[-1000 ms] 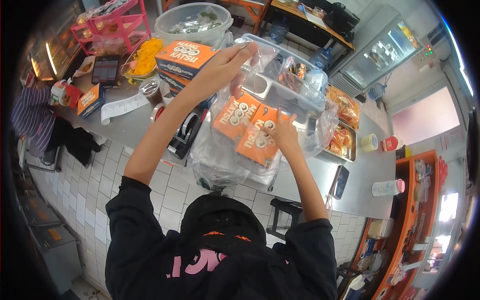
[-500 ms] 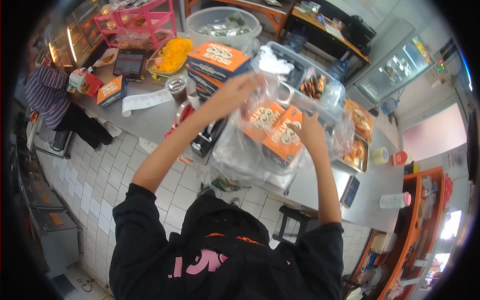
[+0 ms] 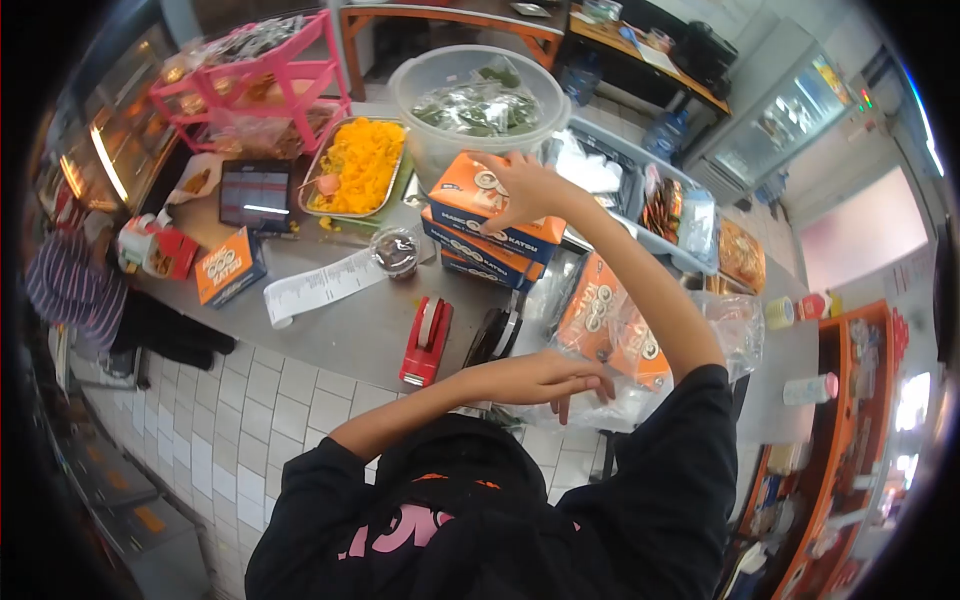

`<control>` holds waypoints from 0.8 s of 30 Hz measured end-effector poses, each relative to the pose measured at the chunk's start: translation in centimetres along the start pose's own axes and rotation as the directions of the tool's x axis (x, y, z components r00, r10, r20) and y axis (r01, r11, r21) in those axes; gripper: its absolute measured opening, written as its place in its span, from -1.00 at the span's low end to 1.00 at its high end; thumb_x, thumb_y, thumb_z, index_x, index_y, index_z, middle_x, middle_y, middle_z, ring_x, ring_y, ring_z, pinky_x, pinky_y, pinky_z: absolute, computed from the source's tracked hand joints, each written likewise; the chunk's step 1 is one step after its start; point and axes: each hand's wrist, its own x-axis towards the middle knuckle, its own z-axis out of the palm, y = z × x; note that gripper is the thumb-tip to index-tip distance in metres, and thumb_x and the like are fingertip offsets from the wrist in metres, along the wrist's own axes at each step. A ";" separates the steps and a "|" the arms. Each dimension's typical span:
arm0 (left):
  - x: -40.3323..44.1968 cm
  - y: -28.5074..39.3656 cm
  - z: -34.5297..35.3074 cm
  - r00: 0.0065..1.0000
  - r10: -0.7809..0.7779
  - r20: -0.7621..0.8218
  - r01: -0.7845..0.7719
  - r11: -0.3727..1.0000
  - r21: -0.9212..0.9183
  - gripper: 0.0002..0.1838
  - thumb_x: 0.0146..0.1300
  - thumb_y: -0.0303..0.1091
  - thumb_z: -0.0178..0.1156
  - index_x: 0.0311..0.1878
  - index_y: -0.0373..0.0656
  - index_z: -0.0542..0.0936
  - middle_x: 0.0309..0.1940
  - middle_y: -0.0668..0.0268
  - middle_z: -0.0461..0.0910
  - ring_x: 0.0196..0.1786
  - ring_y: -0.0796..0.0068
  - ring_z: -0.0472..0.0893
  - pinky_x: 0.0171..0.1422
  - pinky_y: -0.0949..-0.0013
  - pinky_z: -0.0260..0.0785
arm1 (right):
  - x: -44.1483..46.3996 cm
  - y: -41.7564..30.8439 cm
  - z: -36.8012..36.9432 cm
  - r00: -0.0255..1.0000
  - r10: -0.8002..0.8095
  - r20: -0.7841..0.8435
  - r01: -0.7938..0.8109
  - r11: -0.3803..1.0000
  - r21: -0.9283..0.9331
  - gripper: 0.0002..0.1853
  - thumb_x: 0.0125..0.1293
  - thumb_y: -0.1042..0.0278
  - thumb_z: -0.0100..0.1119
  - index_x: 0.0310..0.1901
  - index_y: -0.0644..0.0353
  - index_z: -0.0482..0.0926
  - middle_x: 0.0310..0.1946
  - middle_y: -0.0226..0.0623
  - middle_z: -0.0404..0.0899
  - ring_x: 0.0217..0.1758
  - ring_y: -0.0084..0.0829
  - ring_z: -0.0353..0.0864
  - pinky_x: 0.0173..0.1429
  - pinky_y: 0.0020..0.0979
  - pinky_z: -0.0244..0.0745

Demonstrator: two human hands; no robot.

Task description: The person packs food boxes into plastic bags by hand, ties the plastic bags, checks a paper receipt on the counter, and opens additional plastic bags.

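Spread wide, the right grip [image 3: 530,188] touches the top box [image 3: 460,194] of a stack [image 3: 478,253] at upper centre, perhaps steadying it; whether clasped, I cannot tell. Slack and seemingly holding nothing, the left grip [image 3: 545,378] hangs near a clear bag [image 3: 738,322] keeping orange boxes [image 3: 588,312] together. Above, a tub [image 3: 428,152] contains bagged greens [image 3: 480,105]; upper left, a tray [image 3: 347,213] carries yellow food [image 3: 360,165].

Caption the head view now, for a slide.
Right hand spread over the top box of a stack, left hand near a clear plastic bag holding orange boxes.
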 end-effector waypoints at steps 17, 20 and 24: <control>5.6 2.8 -7.0 0.917 0.006 -0.400 -0.228 0.829 -0.511 -0.66 0.36 -0.10 -0.15 -0.05 -0.20 0.34 -0.68 0.30 0.44 -0.68 0.41 0.54 -0.56 0.52 0.33 | -23.5 -4.2 2.0 0.051 0.634 -0.771 -0.239 0.758 0.607 0.07 -0.23 0.29 0.45 0.28 0.32 -0.08 0.19 -0.08 0.02 0.33 -0.18 -0.03 0.33 -0.16 -0.05; 6.7 4.2 -6.3 0.926 0.028 -0.376 -0.215 0.860 -0.463 -0.67 0.37 -0.14 -0.18 -0.06 -0.23 0.35 -0.60 0.28 0.46 -0.67 0.46 0.54 -0.59 0.54 0.34 | -21.7 -3.3 7.6 0.146 0.857 -0.494 -0.070 0.508 0.859 -0.07 -0.12 0.25 0.40 0.25 0.31 0.06 0.17 -0.02 0.09 0.26 -0.13 0.11 0.29 -0.21 0.05; 7.3 3.9 -5.1 0.934 0.142 -0.329 -0.209 0.962 -0.178 -0.67 0.38 -0.17 -0.20 -0.11 -0.28 0.37 -0.29 0.21 0.43 -0.63 0.50 0.55 -0.54 0.54 0.35 | -18.1 -1.8 14.3 0.225 0.933 -0.279 -0.420 0.352 0.837 -0.20 0.04 0.06 0.24 0.27 0.12 0.10 0.16 0.02 0.18 0.21 -0.03 0.18 0.27 -0.18 0.07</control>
